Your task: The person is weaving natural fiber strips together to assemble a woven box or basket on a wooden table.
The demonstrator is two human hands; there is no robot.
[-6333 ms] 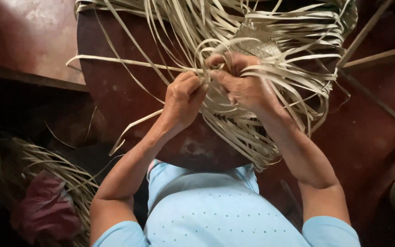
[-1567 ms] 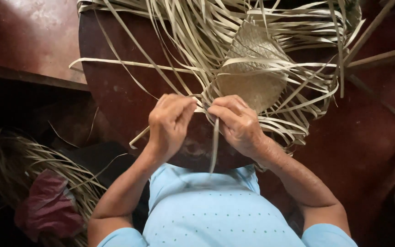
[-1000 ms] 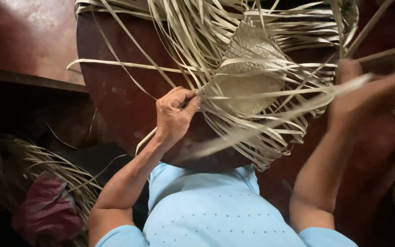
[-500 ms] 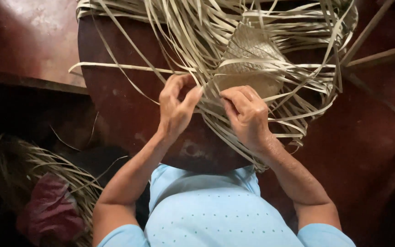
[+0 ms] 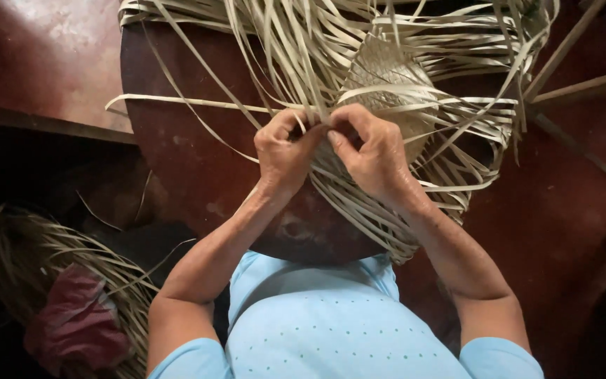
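Strips (image 5: 317, 116) pinched between left hand (image 5: 283, 151) and right hand (image 5: 373, 151) grip.

My one head camera looked steeply down, close over my left hand (image 5: 283, 151) and right hand (image 5: 373, 154) at the round table (image 5: 177, 161).

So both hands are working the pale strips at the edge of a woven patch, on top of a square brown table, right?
Not quite: the table is round, not square, as the head view shows by its curved rim. The rest holds: the left hand and right hand meet on the pale strips at the edge of the woven patch.
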